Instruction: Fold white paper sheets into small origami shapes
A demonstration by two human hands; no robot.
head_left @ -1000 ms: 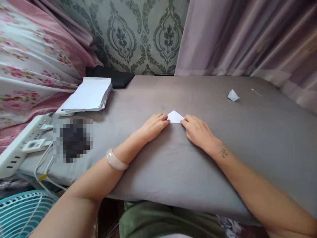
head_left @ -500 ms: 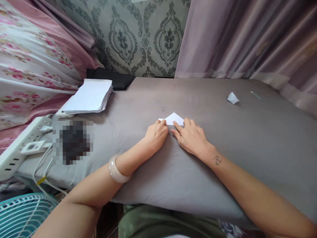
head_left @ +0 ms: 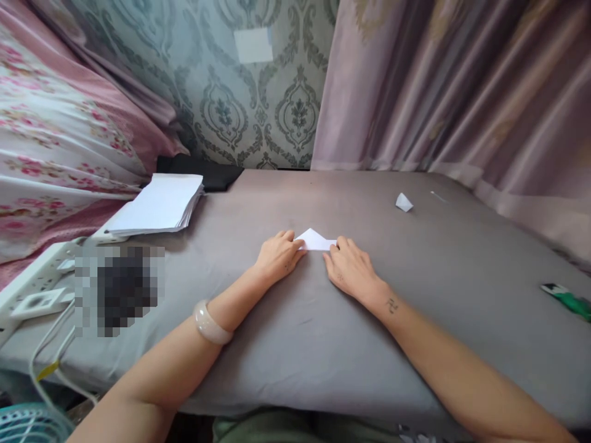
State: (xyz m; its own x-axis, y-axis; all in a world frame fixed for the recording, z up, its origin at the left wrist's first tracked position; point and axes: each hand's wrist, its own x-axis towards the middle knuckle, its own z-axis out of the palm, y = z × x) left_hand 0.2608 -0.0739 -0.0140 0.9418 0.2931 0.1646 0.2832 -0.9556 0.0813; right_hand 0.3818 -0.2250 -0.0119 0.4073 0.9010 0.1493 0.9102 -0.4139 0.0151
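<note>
A small folded white paper [head_left: 314, 240] lies flat on the grey cloth-covered surface [head_left: 295, 344]. My left hand [head_left: 277, 255] rests on its left corner, fingers curled down and pressing the paper. My right hand [head_left: 349, 268] presses the right corner with its fingertips, fingers close together. Both hands hold the paper against the cloth; its peak points away from me. A pale bangle [head_left: 210, 323] sits on my left wrist.
A stack of white sheets [head_left: 157, 204] lies at the back left beside a black cloth [head_left: 203, 172]. A small folded paper piece [head_left: 404, 202] sits at the back right. A green object [head_left: 570, 301] lies at the right edge. A power strip [head_left: 32, 289] with cables is at the left.
The view has tilted up and the paper sits lower in frame. My right hand slid left along the paper's lower edge, then back to its right corner. My left hand stayed on the left corner.
</note>
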